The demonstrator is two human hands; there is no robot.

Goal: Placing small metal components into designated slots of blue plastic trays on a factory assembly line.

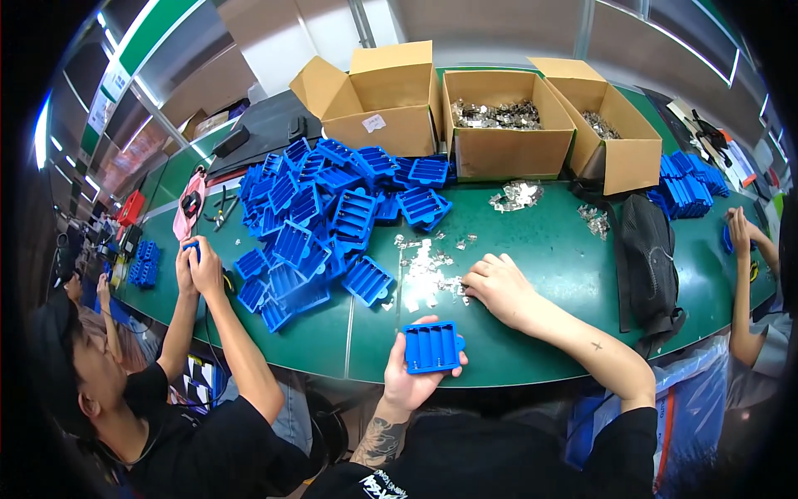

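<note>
My left hand (pixel 409 381) holds a blue plastic battery holder (pixel 432 348) just off the table's front edge, its open slots facing up. Small bits of metal show at the near ends of the slots. My right hand (pixel 501 291) rests on the table, fingertips bent together at the right edge of a scatter of small shiny metal contact pieces (pixel 426 274). What those fingertips pinch, if anything, is too small to make out. Left of the scatter, a large heap of blue battery holders (pixel 320 204) covers the table, with one loose holder (pixel 368 281) at its near edge.
Cardboard boxes (pixel 509 154) stand along the back, two holding metal pieces. Smaller metal piles (pixel 517 196) lie before them. A black bag (pixel 648 266) and stacked blue holders (pixel 688 185) are at right. On the left, a co-worker's hands (pixel 199 270) hold a blue piece near pliers (pixel 221 208).
</note>
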